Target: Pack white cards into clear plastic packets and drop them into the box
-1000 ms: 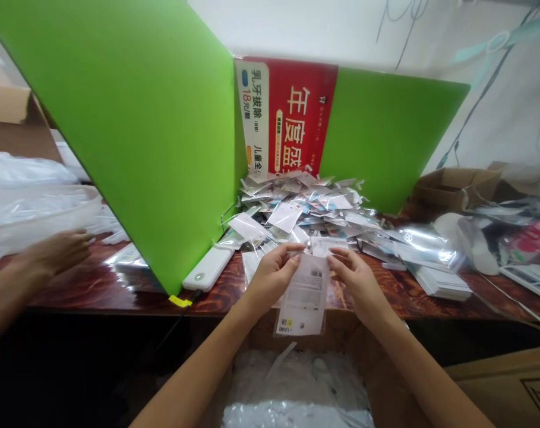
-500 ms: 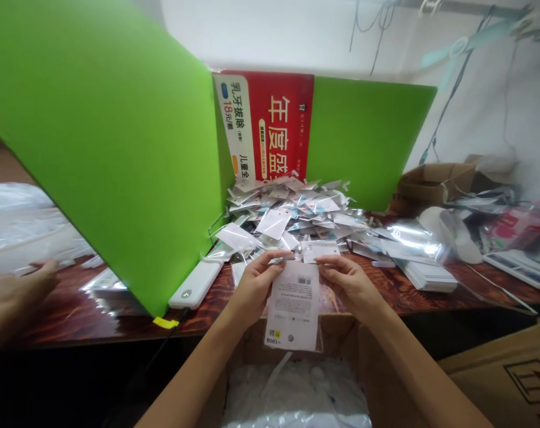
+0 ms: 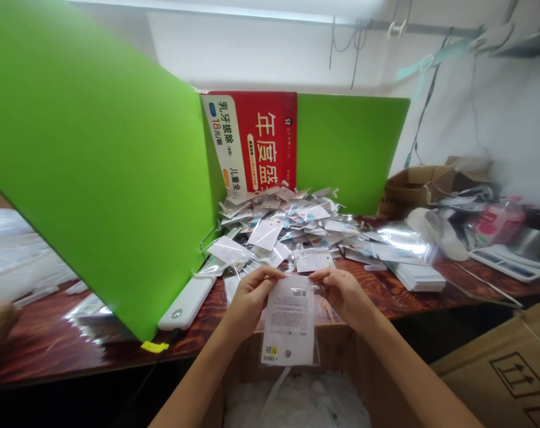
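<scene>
A clear plastic packet with a white printed card (image 3: 290, 321) in it hangs upside down above the open cardboard box, its "1000" mark at the lower end. My left hand (image 3: 254, 294) pinches its upper left corner between thumb and fingers. At the upper right corner, my right hand (image 3: 344, 292) grips it the same way. Just beyond my fingers lies a heap of similar carded packets (image 3: 291, 220) on the dark wooden table (image 3: 198, 339). Below the packet, the cardboard box (image 3: 336, 336) holds whitish plastic material (image 3: 314, 398).
Green boards (image 3: 131, 178) stand left and behind the heap. A white power bank (image 3: 187, 303) with a cable lies beside the left board. To the right are a stack of cards (image 3: 419, 278), a scale (image 3: 505, 261) and another carton (image 3: 505, 362). Another person's hand (image 3: 0, 327) blurs at far left.
The view has shifted, so the boards and table sit further left. Both my hands still hold the packet, slightly lower in view. The other person's hand has moved toward the left edge.
</scene>
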Available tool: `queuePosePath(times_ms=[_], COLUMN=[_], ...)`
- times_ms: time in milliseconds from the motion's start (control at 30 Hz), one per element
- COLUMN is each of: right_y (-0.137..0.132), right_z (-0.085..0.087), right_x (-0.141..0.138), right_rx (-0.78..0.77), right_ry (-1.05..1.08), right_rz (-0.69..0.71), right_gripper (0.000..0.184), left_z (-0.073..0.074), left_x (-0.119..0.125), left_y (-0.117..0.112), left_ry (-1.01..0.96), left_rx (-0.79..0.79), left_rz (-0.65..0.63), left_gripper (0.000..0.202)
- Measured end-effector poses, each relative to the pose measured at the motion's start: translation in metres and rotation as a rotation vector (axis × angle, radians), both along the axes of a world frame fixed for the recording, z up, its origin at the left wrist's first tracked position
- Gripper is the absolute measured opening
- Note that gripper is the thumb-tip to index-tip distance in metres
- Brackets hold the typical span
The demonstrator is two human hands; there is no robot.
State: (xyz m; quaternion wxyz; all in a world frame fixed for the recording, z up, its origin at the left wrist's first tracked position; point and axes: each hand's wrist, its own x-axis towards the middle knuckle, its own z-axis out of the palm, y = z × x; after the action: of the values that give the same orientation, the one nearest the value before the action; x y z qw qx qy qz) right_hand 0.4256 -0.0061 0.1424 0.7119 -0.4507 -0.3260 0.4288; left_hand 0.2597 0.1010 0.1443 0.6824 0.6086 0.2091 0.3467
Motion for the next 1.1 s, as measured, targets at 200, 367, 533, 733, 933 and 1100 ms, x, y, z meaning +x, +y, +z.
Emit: queuePosePath(times_ms=[200, 367, 533, 733, 933, 1100], right_y=[0.001, 0.003, 0.001, 0.001, -0.004, -0.009], right_z=[-0.004, -0.009, -0.007, -0.006, 0.003, 0.013], right_x=[-0.002, -0.001, 0.001, -0.001, -0.003, -0.006], right_rx=[-0.008, 0.0, 0.009, 0.007, 0.009, 0.151], right_ry=[-0.037, -0.118, -0.158, -0.105, -0.059, 0.018], right_rz=[0.011, 0.025, 0.001, 0.013, -0.051, -0.089], right_gripper=[0.016, 0.027, 0.033, 0.035, 0.03, 0.023], left_z=[0.0, 0.005, 0.007, 0.004, 0.003, 0.003], left_x=[0.001, 0.0, 0.0, 0.0, -0.004, -0.007], left_y=[-0.001, -0.003, -0.005, -0.003, -0.001, -0.001], left_ry=[0.048, 0.038, -0.004, -0.046, -0.047, -0.018], left_rx=[0.129, 0.145, 0.054, -0.031, -0.051, -0.101], left_rz=[0.021, 0.037, 0.001, -0.027, -0.141, -0.266], left_gripper=[0.018, 0.016, 0.018, 0.021, 0.034, 0.083])
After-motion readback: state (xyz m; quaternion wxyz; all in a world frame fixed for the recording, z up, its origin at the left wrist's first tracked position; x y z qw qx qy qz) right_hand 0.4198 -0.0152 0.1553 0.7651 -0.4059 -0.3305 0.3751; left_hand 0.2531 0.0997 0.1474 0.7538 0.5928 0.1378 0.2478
